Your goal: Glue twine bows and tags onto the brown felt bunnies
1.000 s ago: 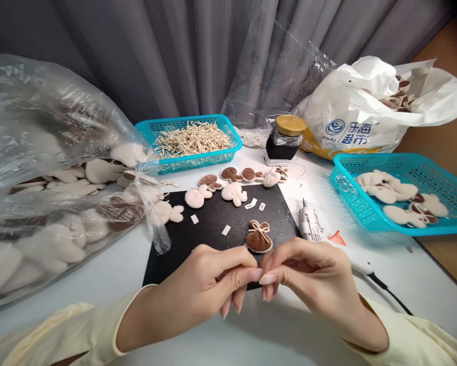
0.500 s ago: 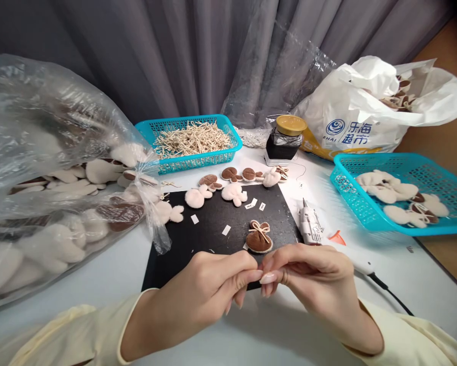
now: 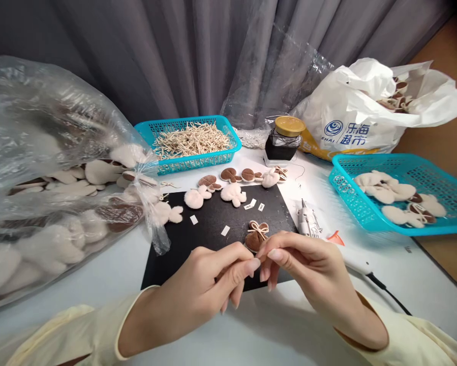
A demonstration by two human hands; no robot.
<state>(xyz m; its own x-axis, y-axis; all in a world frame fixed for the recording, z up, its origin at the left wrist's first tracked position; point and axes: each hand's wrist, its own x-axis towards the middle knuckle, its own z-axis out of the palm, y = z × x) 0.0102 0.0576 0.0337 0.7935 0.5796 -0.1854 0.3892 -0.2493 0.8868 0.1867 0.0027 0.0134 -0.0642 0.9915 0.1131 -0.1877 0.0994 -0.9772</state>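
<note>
My left hand (image 3: 205, 287) and my right hand (image 3: 308, 269) meet fingertip to fingertip over the near edge of a black mat (image 3: 213, 229). Both pinch something tiny that I cannot make out. Just beyond my fingers lies a brown plush piece with a cream bow (image 3: 255, 235), partly hidden by my right fingertips. Small white paper strips (image 3: 225, 230) lie scattered on the mat. Cream and brown plush pieces (image 3: 234, 193) line the mat's far edge.
A clear bag of plush pieces (image 3: 53, 193) fills the left. A teal basket of cream bows (image 3: 190, 142) stands behind the mat, a dark jar with gold lid (image 3: 285, 140) beside it. A glue gun (image 3: 308, 221), another teal basket (image 3: 399, 195) and a white shopping bag (image 3: 358, 117) are on the right.
Both hands rose slightly toward the brown plush piece, and my right fingertips now cover its lower edge. The pinch stays closed.
</note>
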